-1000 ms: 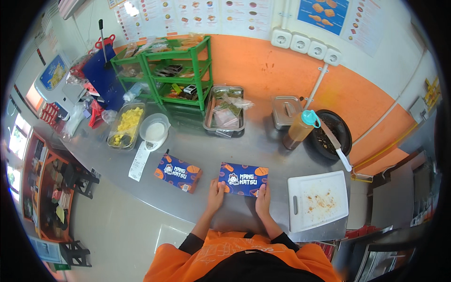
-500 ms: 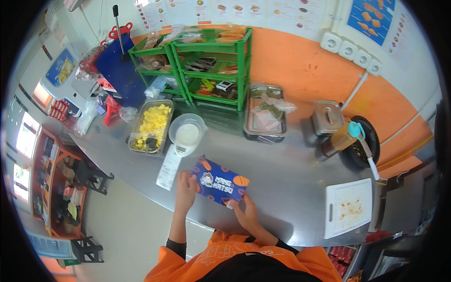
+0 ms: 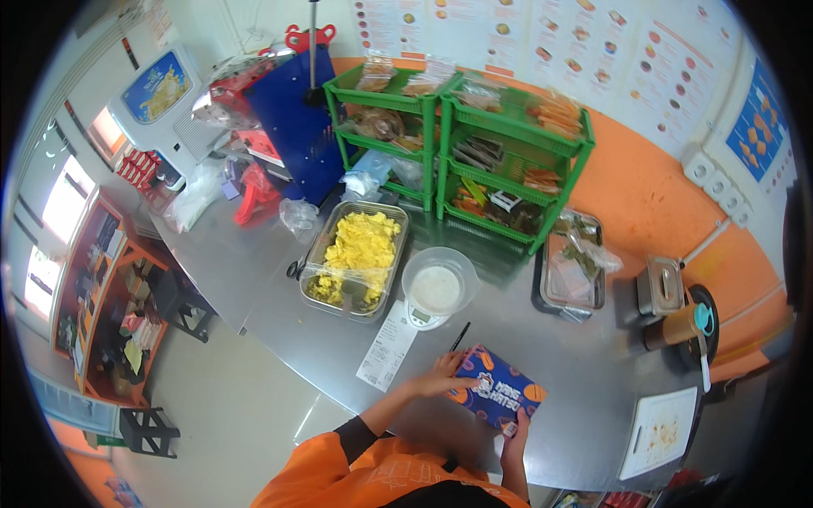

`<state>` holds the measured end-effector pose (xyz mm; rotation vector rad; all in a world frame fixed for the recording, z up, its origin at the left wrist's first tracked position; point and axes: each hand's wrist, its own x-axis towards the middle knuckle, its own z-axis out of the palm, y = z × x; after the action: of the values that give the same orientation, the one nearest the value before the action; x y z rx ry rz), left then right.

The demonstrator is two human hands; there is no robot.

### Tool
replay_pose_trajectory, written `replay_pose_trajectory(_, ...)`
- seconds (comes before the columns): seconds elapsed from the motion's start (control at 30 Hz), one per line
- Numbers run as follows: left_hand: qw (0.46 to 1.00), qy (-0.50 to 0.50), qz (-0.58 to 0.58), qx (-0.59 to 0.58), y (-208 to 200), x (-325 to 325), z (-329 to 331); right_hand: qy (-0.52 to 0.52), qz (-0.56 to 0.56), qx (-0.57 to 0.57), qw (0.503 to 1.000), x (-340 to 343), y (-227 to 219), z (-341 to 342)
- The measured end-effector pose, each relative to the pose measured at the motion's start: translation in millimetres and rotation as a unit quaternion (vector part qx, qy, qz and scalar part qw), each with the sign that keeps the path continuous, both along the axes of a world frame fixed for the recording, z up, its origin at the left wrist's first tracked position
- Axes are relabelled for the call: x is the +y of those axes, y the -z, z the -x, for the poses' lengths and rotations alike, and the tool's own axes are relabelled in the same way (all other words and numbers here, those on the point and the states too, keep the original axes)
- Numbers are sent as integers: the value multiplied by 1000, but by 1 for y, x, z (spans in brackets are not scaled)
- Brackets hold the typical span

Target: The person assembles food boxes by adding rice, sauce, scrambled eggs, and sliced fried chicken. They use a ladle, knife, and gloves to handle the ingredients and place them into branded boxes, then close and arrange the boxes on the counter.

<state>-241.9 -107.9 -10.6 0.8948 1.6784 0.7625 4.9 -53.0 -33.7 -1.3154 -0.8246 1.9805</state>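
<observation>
A blue printed cardboard food box [image 3: 508, 391] with orange and pink pictures is held over the steel counter's front edge. My left hand [image 3: 442, 379] grips its left side, thumb laid across the top. At the near right corner, my right hand [image 3: 517, 440] holds the box with its fingers partly hidden. Just beyond my left hand is a black pen [image 3: 460, 336]. A printed paper slip [image 3: 387, 349] lies to the left, partly under a small white scale [image 3: 423, 318]. On the scale stands a clear plastic jug or bowl [image 3: 466, 275] with a pale bottom.
A steel tray [image 3: 401, 254] of yellow scrambled food stands left, before green tiered racks [image 3: 517, 173]. Farther right are another tray [image 3: 572, 300], a lidded steel container [image 3: 660, 284], a brown sauce bottle [image 3: 673, 328], a dark pan [image 3: 711, 339] and a white cutting board [image 3: 660, 433].
The view has swung left, so everything sits farther right in it. My left hand now reaches farther onto the box, thumb over its top. The black pen has come into sight.
</observation>
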Motion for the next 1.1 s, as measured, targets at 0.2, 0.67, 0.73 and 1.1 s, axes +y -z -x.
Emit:
replay_pose_trajectory(0.2,955,-58,-127,-262,-1,6,-5,28,-5,29,999,-20,-13,1)
replay_pose_trajectory(0.67,959,-141,-198,-145,-72,-135,76,-137,-79,-49,986,-97,-87,83)
replay_pose_trajectory(0.73,948,-194,-220,-124,-84,-191,116,-145,-102,27,984,-128,-82,136)
replay_pose_trajectory(1.1,845,-469,-208,-151,25,-496,444,-389,-110,184,896,-336,-31,554)
